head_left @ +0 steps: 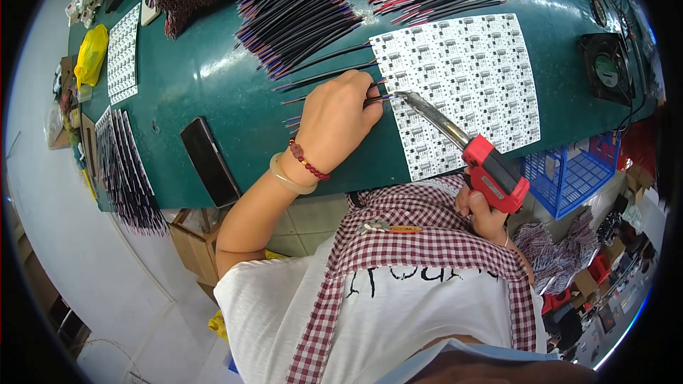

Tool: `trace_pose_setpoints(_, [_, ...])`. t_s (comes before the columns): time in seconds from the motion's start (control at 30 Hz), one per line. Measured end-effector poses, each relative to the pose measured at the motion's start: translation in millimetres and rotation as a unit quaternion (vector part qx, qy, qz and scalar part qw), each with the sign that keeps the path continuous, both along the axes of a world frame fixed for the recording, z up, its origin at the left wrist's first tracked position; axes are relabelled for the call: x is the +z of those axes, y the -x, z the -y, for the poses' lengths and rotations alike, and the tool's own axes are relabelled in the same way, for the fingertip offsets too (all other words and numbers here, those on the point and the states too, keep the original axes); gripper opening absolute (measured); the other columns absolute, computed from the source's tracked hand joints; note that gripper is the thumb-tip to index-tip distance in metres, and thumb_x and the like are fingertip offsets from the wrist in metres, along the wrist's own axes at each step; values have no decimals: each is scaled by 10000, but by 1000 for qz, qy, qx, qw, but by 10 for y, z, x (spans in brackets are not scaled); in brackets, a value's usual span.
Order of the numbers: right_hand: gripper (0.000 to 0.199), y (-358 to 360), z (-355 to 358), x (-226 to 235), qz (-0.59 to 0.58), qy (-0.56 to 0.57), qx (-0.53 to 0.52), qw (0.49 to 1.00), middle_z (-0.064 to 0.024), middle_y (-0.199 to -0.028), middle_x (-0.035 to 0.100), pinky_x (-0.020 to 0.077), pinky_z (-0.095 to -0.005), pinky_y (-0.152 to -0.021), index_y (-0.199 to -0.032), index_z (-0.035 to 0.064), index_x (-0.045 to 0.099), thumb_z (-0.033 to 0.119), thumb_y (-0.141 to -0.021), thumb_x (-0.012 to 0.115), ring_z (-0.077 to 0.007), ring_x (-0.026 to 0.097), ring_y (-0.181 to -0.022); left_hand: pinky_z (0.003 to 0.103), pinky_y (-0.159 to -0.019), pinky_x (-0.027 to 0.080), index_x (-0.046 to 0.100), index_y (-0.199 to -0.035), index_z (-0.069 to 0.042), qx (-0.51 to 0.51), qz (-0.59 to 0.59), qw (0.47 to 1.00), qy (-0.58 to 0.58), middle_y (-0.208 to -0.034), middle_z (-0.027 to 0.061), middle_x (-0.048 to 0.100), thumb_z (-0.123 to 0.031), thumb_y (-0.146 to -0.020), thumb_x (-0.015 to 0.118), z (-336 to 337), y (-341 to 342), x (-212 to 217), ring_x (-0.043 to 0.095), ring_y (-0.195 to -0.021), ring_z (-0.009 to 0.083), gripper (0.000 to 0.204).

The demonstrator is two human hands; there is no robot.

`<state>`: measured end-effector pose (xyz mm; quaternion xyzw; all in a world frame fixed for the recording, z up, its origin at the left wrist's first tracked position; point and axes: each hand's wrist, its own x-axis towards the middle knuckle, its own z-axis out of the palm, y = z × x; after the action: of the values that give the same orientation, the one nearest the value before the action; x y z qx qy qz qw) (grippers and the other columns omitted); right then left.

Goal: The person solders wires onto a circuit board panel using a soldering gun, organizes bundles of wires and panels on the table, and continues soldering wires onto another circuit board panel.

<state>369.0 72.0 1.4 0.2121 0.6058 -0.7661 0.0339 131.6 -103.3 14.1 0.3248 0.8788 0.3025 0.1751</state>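
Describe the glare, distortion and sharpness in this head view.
Head view: fisheye bends the green table edge and blackens the corners; overhead light glares off the tabletop near the wire bundles; left hand, soldering iron and white circuit panel are sharp; floor clutter at right looks soft.

black phone [210, 160] w/ dark screen (left of hands), yellow bag [91, 53] far left.

Small electronics assembly workshop. Green workbench [213, 78] carries a white panel of circuit boards [469, 78] near its right edge, more board panels [122, 53] at the left edge, and piles of cut black wires with red and blue ends [299, 14] along the far edge. Red soldering gun [484, 167] over the near edge, small black fan [606, 67] at the right corner. Blue plastic crate [569, 178] and cardboard boxes [605, 263] crowd the floor.
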Motion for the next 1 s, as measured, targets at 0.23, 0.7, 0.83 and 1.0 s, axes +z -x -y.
trace_pose_setpoints(0.23, [486, -11, -10, 43, -9, 14, -23, 1000, -51, -628, 463, 387, -275, -491, -1233, -30, 393, 284, -903, 563, -112, 425, -491, 403, -616, 476, 566, -748, 9, 1, -9, 1000, 1, -773, 145, 600, -86, -715, 632, 3, -5, -6, 586, -687, 331, 120])
trace_pose_setpoints(0.7, [302, 15, -22, 20, 5, 67, -45, 997, -42, -617, 477, 405, -266, -510, -1139, -37, 458, 170, -924, 503, -108, 446, -510, 381, -567, 450, 563, -745, 14, 15, -49, 999, -3, -716, 142, 588, -93, -706, 609, -8, -50, -32, 573, -630, 324, 122])
trace_pose_setpoints(0.83, [309, 66, 26, 99, -24, 101, -75, 992, -47, -623, 477, 409, -268, -514, -1145, -39, 447, 173, -926, 496, -108, 442, -508, 387, -561, 448, 563, -743, 14, 27, -49, 998, -7, -708, 149, 592, -96, -704, 609, -12, -74, -41, 573, -624, 329, 126])
trace_pose_setpoints(1.0, [295, 20, 32, 53, -10, 90, -61, 994, -49, -621, 478, 410, -268, -516, -1138, -43, 443, 158, -927, 485, -110, 445, -514, 393, -561, 447, 561, -740, 13, 24, -49, 998, 5, -712, 153, 593, -100, -703, 609, -29, -66, -20, 573, -629, 338, 128])
